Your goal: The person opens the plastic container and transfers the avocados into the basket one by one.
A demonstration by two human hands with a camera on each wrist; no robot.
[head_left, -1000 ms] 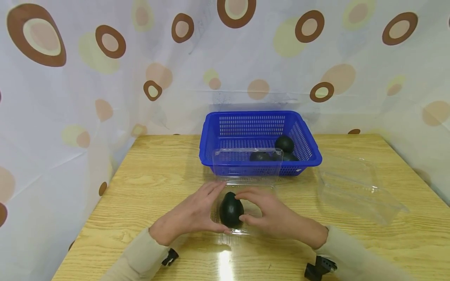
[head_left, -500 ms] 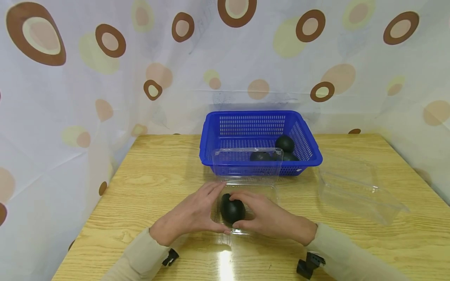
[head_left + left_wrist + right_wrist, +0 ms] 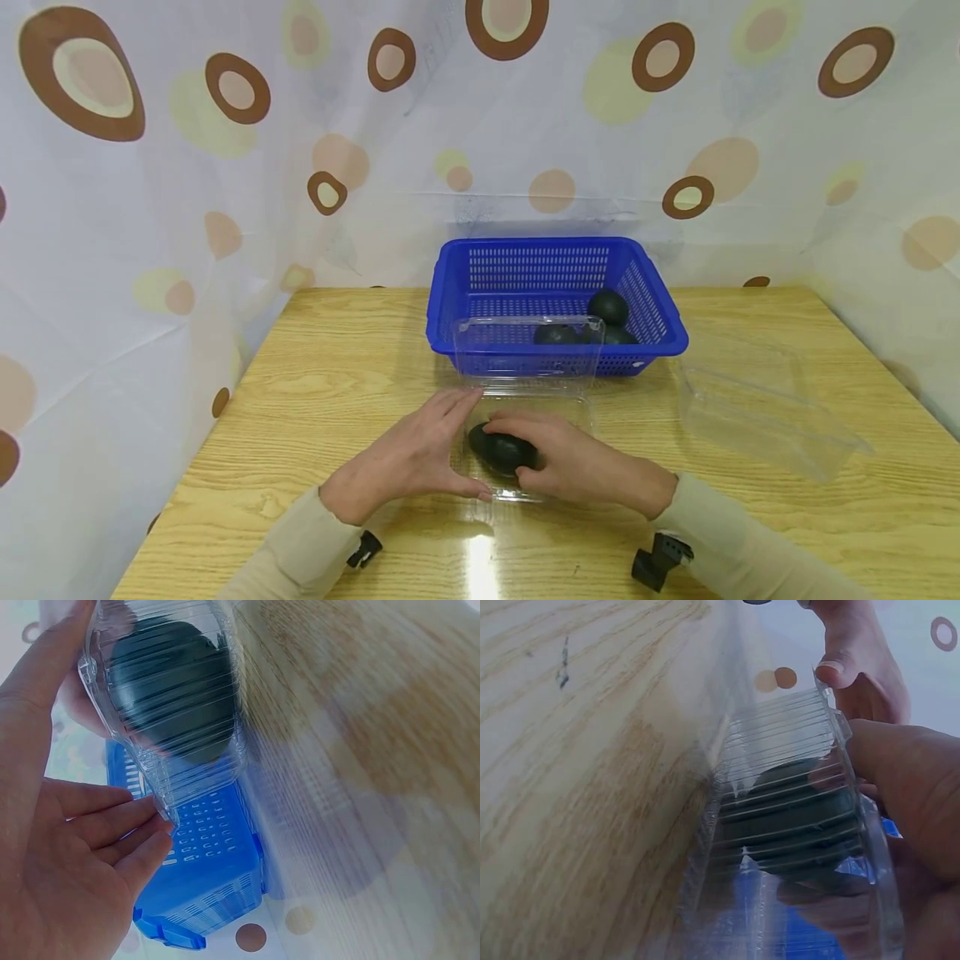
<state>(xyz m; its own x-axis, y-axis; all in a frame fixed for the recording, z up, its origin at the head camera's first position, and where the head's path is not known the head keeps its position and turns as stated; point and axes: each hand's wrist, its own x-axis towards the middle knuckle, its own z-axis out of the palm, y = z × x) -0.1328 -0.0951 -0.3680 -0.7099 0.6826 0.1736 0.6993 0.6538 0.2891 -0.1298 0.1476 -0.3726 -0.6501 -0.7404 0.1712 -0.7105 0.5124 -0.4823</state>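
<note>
My right hand (image 3: 573, 462) grips a dark green avocado (image 3: 504, 454) between thumb and fingers, inside the base of a clear plastic clamshell container (image 3: 576, 410). The avocado lies on its side with its narrow end pointing left. My left hand (image 3: 420, 458) spans the container's left side, its fingers fairly straight. In the left wrist view, fingertips of the left hand (image 3: 97, 855) touch a corner of the rim; the right wrist view has its thumb at another corner. The container's lid (image 3: 495, 375) stands up at the back. Through the ribbed wall, the avocado (image 3: 795, 817) shows.
Behind the container sits a blue plastic basket (image 3: 450, 271), with several dark avocados (image 3: 607, 308) at its right end. A second clear clamshell container (image 3: 765, 425) lies on the wooden table (image 3: 322, 383) to the right. A patterned curtain (image 3: 480, 125) rises behind.
My right hand has turned the avocado inside the container: its narrow end pointed away from me and now points left. The left hand and the container have stayed in place.
</note>
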